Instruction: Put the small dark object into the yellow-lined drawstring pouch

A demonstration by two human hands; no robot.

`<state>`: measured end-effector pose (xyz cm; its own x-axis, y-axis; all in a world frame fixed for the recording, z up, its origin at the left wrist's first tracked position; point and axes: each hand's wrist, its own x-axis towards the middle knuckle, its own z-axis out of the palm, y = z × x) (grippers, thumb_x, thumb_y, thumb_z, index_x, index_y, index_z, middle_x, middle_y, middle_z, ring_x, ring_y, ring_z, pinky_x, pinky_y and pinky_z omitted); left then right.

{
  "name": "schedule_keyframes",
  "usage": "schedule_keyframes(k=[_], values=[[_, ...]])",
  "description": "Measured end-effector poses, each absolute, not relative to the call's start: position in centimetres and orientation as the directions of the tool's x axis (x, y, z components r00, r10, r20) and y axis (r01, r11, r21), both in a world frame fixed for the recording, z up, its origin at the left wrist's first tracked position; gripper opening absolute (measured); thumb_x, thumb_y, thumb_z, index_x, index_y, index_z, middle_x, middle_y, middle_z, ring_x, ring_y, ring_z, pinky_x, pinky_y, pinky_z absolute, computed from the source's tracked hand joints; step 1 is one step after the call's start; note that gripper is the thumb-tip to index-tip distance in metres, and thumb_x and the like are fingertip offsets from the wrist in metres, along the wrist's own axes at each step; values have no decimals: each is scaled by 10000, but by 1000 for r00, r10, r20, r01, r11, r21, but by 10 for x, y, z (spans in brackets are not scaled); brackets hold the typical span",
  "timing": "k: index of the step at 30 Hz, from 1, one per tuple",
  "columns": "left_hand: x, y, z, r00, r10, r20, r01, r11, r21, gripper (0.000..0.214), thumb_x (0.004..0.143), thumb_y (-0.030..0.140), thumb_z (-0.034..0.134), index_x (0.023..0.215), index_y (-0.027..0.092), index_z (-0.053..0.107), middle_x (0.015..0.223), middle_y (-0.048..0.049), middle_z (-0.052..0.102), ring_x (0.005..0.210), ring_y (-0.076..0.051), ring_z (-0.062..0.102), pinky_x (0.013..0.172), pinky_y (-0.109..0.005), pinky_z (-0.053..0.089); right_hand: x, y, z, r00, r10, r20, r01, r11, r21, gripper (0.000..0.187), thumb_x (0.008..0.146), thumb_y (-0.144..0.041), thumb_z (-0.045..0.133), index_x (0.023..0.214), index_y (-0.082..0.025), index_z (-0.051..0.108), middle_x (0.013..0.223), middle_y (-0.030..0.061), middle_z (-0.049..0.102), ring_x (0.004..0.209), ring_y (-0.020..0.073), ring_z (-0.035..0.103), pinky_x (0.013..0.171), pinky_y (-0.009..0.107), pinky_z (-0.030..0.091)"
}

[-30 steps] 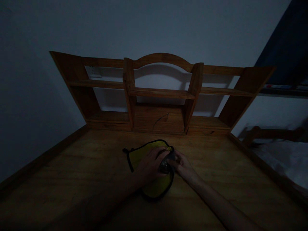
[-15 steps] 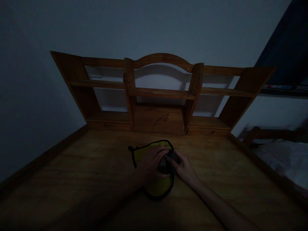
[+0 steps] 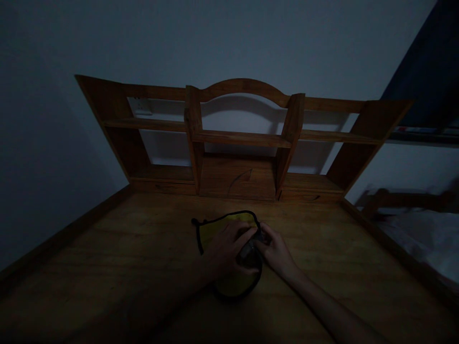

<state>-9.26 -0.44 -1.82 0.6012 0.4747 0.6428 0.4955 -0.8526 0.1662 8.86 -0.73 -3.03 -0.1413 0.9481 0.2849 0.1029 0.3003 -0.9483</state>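
Observation:
A yellow cloth piece with black edging (image 3: 231, 285), possibly a flat pouch, lies on the wooden desk. Over its middle my left hand (image 3: 227, 248) is curved, thumb and fingers round a dark, shiny, rounded object (image 3: 247, 258). The dim light hides what kind of object it is. At the cloth's right edge my right hand (image 3: 275, 248) is closed in a pinch, its thumb and forefinger by the dark object's upper right side. What exactly those fingertips grip is too dark to tell.
A wooden shelf unit (image 3: 240, 138) stands along the back of the desk (image 3: 154, 267), against the wall. Raised wooden edges run down the desk's left and right sides. Beyond the right edge lies pale bedding (image 3: 426, 239). A wall socket (image 3: 141, 106) shows behind the left shelf.
My left hand's fingers and thumb have slid slightly right over the dark object. My right thumb has shifted a little right and down. The cloth has barely moved.

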Motion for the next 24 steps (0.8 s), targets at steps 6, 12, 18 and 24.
schedule_keyframes(k=[6,12,18,24], values=[[-93,0,-24,508,500,701,456,-847,273,871,623,492,753,1332,188,349,1213,-136,541,1143,-299,513,976,-475,441,89,-3,-37,-80,973,216,213,229,-950,213,777,-361,634,845,-159,643,760,14,649,699,180,587,634,258,460],[-94,3,-19,555,522,647,450,-843,295,679,749,409,693,1324,218,386,1294,-111,520,1211,-256,488,999,-431,447,89,-1,-38,-65,985,159,165,168,-972,244,786,-390,612,851,-160,662,753,13,672,687,190,606,601,259,462],[-89,3,-12,570,586,576,497,-804,327,638,843,339,602,1405,259,310,1447,-82,381,1320,-233,382,1059,-418,405,94,1,-32,-32,993,116,122,119,-985,254,768,-401,625,837,-160,665,691,2,651,633,174,588,563,250,436],[-91,4,-10,614,522,592,459,-846,270,621,847,348,593,1398,229,332,1428,-87,412,1326,-246,369,1079,-449,380,92,5,-38,-84,993,79,-26,77,-997,292,685,-319,712,928,-166,659,824,33,689,792,224,639,710,308,501]])
